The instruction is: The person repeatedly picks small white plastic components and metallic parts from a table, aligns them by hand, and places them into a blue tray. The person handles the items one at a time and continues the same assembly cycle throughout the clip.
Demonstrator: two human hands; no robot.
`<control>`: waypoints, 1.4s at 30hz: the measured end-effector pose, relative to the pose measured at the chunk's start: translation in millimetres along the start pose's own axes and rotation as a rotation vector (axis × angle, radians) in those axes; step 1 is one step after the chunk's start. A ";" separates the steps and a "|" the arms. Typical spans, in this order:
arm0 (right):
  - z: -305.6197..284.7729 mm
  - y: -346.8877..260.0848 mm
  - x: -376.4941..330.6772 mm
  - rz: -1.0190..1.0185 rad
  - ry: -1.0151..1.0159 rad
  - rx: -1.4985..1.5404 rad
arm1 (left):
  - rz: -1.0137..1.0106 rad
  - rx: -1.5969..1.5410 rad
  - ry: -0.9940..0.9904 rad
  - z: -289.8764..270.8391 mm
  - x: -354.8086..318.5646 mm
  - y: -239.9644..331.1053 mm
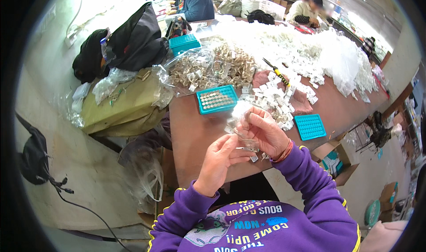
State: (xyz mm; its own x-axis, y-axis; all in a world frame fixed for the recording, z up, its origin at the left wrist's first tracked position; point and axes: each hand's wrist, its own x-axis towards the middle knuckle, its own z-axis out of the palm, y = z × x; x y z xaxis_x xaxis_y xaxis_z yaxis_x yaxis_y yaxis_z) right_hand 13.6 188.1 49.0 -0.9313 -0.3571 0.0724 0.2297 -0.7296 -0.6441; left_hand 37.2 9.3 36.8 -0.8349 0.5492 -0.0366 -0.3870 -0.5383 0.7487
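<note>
Near the table's front edge my two hands are close together. My right hand (266,130) is closed in a pinch on a small, pale, glare-washed piece with what look like thin wires. My left hand (217,161) is just left of it, thumb against fingers; what it grips is too small to make out. Beyond them a teal tray (216,111) holds several round silvery discs, like button cells, in rows. A heap of small white cases (273,96) lies past my right hand on a reddish cloth (303,102). A second teal tray (317,135), with bare pockets, sits farther right.
Yellow-and-black pliers (278,73) lie by the heap. A clear bag of tangled beige wired parts (199,70), stacked teal trays (184,44) and a large white pile (284,43) cover the far table. Open cartons (346,163) stand right. Two people work at the back.
</note>
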 end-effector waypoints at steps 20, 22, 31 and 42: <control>-39.3 -8.0 -85.3 -0.071 0.239 -0.513 | 0.737 1.595 -0.175 -10.3 214.1 -5.4; -42.9 -13.5 -93.1 -0.084 0.271 -0.556 | 0.783 1.736 -0.158 -7.7 251.1 -17.7; -57.3 -24.9 -108.4 -0.122 0.364 -0.507 | 0.529 1.853 -0.186 -16.0 287.3 -41.5; -40.2 -33.6 -72.9 -0.089 0.152 -0.495 | 0.666 1.444 0.064 -9.2 245.1 16.8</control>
State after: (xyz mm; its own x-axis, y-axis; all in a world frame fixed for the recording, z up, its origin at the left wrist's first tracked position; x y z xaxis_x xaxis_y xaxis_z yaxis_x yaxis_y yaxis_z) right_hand 62.4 262.0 34.7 -0.9800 -0.1910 0.0553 0.0212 -0.3771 -0.9259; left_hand -177.5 128.9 34.3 -0.7249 0.4269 0.5406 0.6871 0.3922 0.6116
